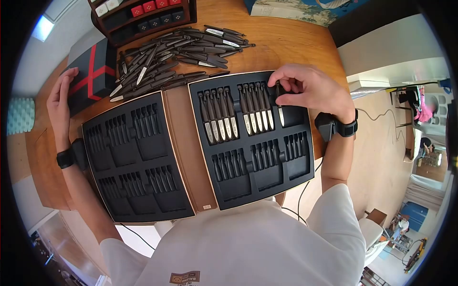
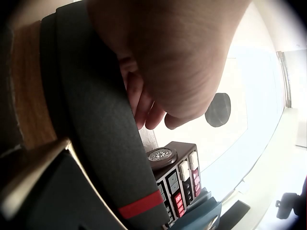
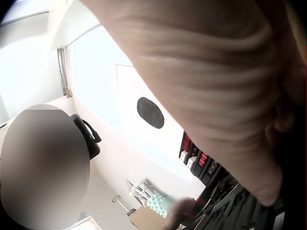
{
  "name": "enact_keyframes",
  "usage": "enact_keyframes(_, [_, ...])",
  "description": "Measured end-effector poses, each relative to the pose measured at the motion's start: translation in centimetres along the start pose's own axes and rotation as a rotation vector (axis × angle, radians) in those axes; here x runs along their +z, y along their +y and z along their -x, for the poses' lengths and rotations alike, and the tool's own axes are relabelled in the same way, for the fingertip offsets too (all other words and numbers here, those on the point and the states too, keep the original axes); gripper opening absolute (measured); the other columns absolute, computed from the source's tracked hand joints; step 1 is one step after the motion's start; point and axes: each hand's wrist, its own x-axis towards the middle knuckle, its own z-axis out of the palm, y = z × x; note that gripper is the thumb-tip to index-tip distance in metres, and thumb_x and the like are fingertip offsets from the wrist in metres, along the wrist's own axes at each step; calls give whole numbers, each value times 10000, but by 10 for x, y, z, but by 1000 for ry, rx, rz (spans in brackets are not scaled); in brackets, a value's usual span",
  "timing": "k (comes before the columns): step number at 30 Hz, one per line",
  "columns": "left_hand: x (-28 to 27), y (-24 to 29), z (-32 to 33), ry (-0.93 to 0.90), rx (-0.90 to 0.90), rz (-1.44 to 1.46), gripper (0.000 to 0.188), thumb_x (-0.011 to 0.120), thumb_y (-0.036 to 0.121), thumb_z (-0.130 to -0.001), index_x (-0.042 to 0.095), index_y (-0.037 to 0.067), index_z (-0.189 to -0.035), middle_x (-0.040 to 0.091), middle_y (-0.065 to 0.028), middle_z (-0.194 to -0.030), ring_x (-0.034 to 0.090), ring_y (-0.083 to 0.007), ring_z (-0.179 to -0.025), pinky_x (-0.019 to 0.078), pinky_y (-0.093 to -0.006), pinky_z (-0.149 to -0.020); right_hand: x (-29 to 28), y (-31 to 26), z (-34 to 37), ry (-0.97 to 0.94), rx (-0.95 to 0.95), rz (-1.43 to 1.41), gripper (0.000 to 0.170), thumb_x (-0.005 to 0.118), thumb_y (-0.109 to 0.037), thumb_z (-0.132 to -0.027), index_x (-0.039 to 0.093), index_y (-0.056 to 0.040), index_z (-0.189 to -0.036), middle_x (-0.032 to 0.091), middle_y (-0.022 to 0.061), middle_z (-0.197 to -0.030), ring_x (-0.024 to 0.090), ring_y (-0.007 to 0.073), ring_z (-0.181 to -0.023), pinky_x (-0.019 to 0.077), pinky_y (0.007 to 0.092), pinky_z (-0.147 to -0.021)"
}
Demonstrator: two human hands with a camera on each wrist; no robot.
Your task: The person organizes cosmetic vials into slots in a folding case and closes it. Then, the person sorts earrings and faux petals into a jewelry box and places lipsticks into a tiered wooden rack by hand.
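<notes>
My right hand (image 1: 311, 90) pinches the top end of a slim dark knife-shaped piece with a silvery lower part (image 1: 281, 116), upright along the upper right compartment of the open case's right tray (image 1: 238, 139). Two rows of like pieces (image 1: 218, 114) fill the upper left and upper middle compartments beside it. In the right wrist view the palm (image 3: 206, 81) hides most of the work. My left hand (image 1: 60, 102) rests with extended fingers on a black box with a red ribbon (image 1: 98, 64); the left wrist view shows this hand (image 2: 172, 62) over the box's edge.
A heap of loose dark pieces (image 1: 176, 50) lies behind the case on the wooden table (image 1: 281, 38). The case's left tray (image 1: 131, 138) has slotted compartments. A brown rack (image 1: 143, 19) with red, white and black blocks stands at the back, a patterned bag (image 1: 291, 12) to its right.
</notes>
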Motion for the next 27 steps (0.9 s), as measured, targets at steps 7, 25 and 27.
enact_keyframes(7, [0,2,0,0,-6,-16,349,535,260,-1111,730,7,-1253,732,-75,-1265,636,-151,-1233,435,-300,-1125,3,-6,4,21,93,-45,431,842,-108,-822,647,-105,-1206,536,12,-809,532,164,-742,466,311,-667])
enact_keyframes(25, [0,-8,-2,-30,80,-14,339,532,238,-1107,727,-28,-1187,715,-66,-1307,614,-154,-1260,411,-292,-1126,35,-28,54,234,-46,312,587,847,-100,-805,660,-86,-1361,667,142,-1189,663,350,-1046,570,408,-887])
enact_keyframes(27, [1,-10,-2,-23,82,-6,341,536,245,-1106,728,-26,-1184,716,-62,-1306,614,-150,-1255,410,-289,-1121,35,-30,54,226,-31,315,589,843,-100,-810,656,-86,-1368,666,145,-1202,662,352,-1060,572,407,-895])
